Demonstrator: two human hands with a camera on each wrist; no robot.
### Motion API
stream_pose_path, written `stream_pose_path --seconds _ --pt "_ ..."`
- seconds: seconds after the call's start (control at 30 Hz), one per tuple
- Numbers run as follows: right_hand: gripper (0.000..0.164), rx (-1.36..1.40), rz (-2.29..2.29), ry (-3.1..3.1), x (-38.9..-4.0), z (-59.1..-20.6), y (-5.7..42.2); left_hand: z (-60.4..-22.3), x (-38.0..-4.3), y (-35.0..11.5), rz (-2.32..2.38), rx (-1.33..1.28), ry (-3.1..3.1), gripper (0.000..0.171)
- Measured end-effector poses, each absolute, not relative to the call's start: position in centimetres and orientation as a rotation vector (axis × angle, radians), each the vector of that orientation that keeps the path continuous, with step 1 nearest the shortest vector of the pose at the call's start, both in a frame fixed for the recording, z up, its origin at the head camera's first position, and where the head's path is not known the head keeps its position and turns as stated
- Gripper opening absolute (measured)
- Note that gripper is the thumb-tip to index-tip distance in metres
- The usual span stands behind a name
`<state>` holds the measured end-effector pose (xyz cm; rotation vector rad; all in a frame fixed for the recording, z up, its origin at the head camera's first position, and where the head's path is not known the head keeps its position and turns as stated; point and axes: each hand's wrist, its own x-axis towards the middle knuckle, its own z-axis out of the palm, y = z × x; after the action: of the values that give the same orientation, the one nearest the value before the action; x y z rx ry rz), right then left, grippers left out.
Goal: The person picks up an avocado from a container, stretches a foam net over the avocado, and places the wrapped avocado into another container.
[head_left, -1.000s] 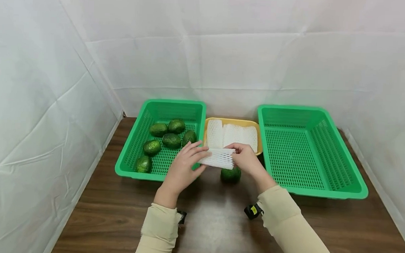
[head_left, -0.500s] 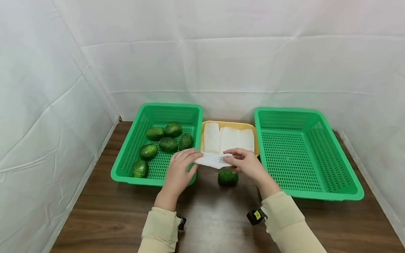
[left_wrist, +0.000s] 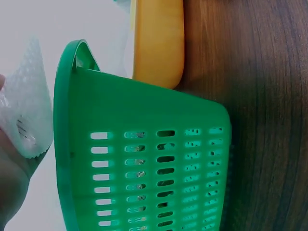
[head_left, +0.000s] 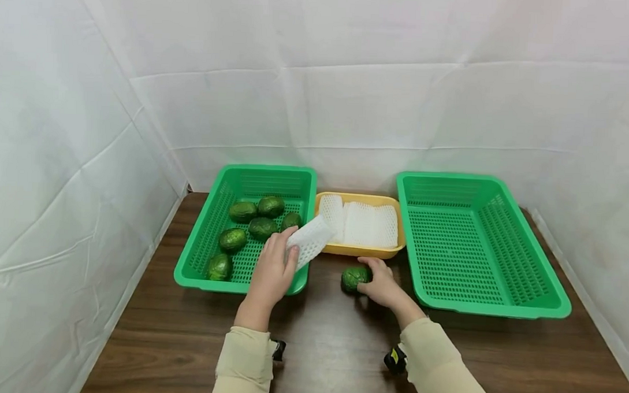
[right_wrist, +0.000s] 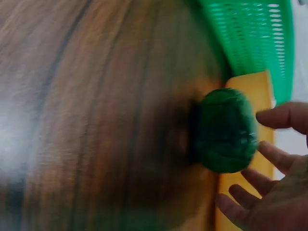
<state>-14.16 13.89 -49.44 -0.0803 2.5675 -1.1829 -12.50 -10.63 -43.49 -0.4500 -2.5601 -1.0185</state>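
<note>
My left hand [head_left: 271, 270] pinches a white foam net sleeve [head_left: 311, 238], tilted over the right rim of the left green basket. In the left wrist view, the same sleeve [left_wrist: 26, 103] shows beside that basket's wall. On the table, in front of the yellow tray, lies a dark green avocado [head_left: 354, 279]. My right hand [head_left: 384, 284] reaches in at the avocado's right side. The right wrist view shows its fingers spread, with fingertips [right_wrist: 265, 118] right at the avocado's surface [right_wrist: 226, 130].
The left green basket [head_left: 187, 267] holds several avocados [head_left: 232, 240]. Between the baskets, a yellow tray [head_left: 361, 252] contains more white net sleeves [head_left: 371, 224]. The right green basket [head_left: 498, 309] has nothing in it. White sheeting hangs behind and along the sides.
My right hand has let go of the sleeve and moved down to the avocado. The left hand keeps the sleeve, now slanted and farther left. The avocado stays on the table.
</note>
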Motion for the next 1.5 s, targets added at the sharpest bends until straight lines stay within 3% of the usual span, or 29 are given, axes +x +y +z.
stream_pose_path --seconds 0.13,0.3,0.4,0.5,0.73,1.2,1.5 --pt "0.071 -0.064 -1.164 2.529 -14.2 -50.6 14.1 -43.5 -12.5 -10.6 -1.092 -0.416 -2.628 0.05" --pt "0.073 -0.03 -1.161 2.513 -14.3 -51.1 14.3 -43.6 -12.5 -10.5 -1.134 -0.372 -2.703 0.083" --pt "0.073 -0.024 -1.163 2.518 -14.4 -51.3 14.4 -43.6 -12.4 -10.5 -1.123 -0.393 -2.698 0.09" --pt "0.072 -0.008 -1.173 2.517 -14.5 -51.4 14.4 -43.6 -12.4 -10.6 -1.072 -0.43 -2.677 0.086" --pt "0.063 -0.018 -1.293 2.492 -14.4 -50.6 13.8 -43.5 -11.9 -10.9 -1.028 -0.47 -2.569 0.051" --pt "0.065 -0.125 -2.024 2.255 -13.9 -40.2 13.8 -43.2 -12.0 -10.4 -0.804 -0.483 -2.605 0.056" --pt "0.059 -0.44 -2.12 2.23 -13.4 -39.6 14.3 -43.2 -12.2 -9.7 -0.781 -0.531 -2.599 0.064"
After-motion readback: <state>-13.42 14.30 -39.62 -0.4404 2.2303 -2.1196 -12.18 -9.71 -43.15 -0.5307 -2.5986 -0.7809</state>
